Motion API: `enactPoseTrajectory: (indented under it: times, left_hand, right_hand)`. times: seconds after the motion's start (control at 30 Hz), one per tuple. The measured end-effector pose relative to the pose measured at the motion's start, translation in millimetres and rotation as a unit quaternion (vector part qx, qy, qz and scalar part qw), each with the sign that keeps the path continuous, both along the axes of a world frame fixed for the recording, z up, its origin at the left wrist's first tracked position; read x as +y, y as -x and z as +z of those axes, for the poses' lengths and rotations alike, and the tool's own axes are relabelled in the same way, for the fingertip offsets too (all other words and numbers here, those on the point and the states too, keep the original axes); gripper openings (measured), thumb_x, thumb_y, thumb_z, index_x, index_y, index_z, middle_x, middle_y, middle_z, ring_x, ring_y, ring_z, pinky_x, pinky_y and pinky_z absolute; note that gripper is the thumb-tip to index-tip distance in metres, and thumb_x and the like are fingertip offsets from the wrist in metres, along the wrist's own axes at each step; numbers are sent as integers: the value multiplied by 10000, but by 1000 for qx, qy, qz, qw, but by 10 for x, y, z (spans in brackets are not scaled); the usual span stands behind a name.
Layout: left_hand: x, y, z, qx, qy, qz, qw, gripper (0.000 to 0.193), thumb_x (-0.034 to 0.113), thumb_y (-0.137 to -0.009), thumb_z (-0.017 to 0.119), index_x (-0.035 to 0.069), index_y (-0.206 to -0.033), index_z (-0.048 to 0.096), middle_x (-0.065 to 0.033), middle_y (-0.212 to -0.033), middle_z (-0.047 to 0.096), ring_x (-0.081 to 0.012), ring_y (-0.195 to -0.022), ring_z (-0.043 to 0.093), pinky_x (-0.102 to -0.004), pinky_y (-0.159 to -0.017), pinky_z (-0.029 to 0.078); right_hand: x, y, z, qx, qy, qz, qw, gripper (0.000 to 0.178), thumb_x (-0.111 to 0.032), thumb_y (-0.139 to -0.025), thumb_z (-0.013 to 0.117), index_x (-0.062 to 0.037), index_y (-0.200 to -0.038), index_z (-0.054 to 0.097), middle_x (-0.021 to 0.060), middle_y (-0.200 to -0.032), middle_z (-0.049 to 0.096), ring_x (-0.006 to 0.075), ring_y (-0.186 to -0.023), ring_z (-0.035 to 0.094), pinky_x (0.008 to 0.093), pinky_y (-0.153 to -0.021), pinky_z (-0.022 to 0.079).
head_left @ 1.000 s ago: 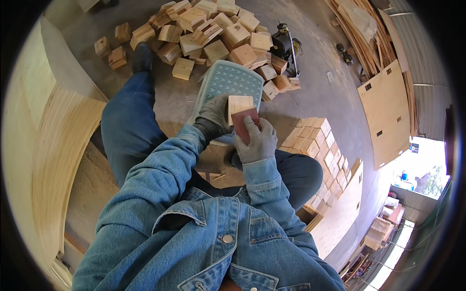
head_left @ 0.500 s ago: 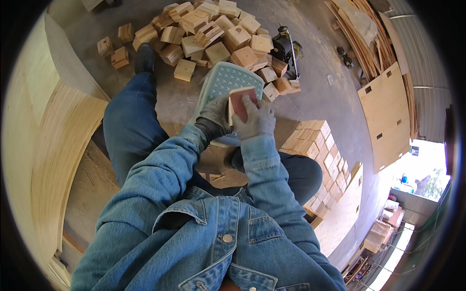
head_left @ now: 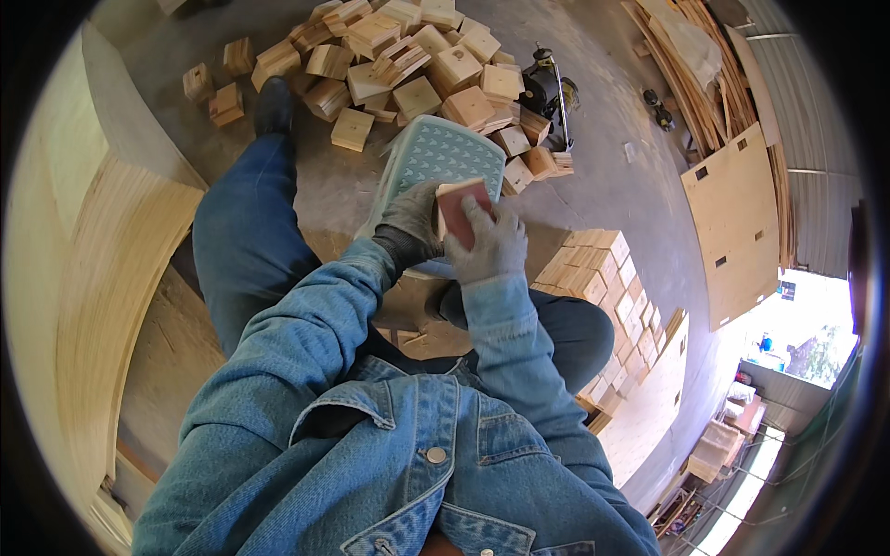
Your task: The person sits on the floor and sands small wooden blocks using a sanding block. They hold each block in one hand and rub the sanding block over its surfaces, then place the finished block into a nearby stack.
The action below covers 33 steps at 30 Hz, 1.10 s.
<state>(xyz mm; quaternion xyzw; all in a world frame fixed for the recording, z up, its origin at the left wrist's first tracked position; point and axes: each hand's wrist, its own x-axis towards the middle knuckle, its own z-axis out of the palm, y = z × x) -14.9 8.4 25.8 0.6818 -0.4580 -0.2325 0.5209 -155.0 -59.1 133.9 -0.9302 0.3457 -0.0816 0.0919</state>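
Above a pale green plastic stool (head_left: 445, 153) with a patterned top, I hold a small wooden block (head_left: 461, 209). Its upper face is reddish-brown and its edges are light wood. My left hand (head_left: 413, 221), in a grey glove, grips the block's left side; part of its fingers is hidden. My right hand (head_left: 489, 243), also gloved, rests on the block's reddish face and right side with its fingers bent. Whether a thin sheet lies between the right fingers and the block cannot be made out.
Beyond the stool lies a loose heap of wooden blocks (head_left: 408, 65), with a black machine with a metal bar (head_left: 553, 97) beside it. Neatly stacked blocks (head_left: 607, 296) stand at my right. Stacked plywood sheets (head_left: 120, 278) rise at my left. Boards (head_left: 737, 227) lean at the far right.
The block has tilted and shifted slightly toward me. My right hand has slid a little nearer along its reddish face, while my left keeps its grip.
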Motion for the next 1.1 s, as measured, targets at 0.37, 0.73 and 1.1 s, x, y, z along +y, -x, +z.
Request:
enactPoseTrajectory:
  times: [0.37, 0.73, 1.1]
  left_hand:
    - [-41, 23, -144, -13, -48, 10, 999, 654, 237, -750, 862, 114, -1336, 598, -187, -1307, 651, -393, -1247, 616, -453, -1108, 489]
    - [12, 9, -291, -97, -46, 11, 994, 829, 192, -644, 906, 91, -1385, 548, -196, -1311, 632, -412, -1255, 598, -460, -1116, 473]
    - [-30, -149, 348, -130, -142, 45, 980, 1000, 378, -591, 942, 85, -1436, 495, -238, -1392, 534, -423, -1284, 562, -485, -1116, 485]
  right_hand:
    - [-626, -373, -96, 30, -43, -65, 996, 702, -399, -768, 851, -198, -1417, 673, 225, -1380, 612, 411, -1267, 595, 484, -1088, 497]
    - [135, 667, -78, -50, -25, -44, 997, 664, -298, -720, 900, -159, -1342, 712, 246, -1364, 602, 459, -1230, 595, 546, -1062, 493]
    - [-58, 807, -121, -127, -33, -82, 988, 678, -297, -693, 917, -137, -1321, 720, 251, -1318, 639, 435, -1215, 618, 528, -1070, 495]
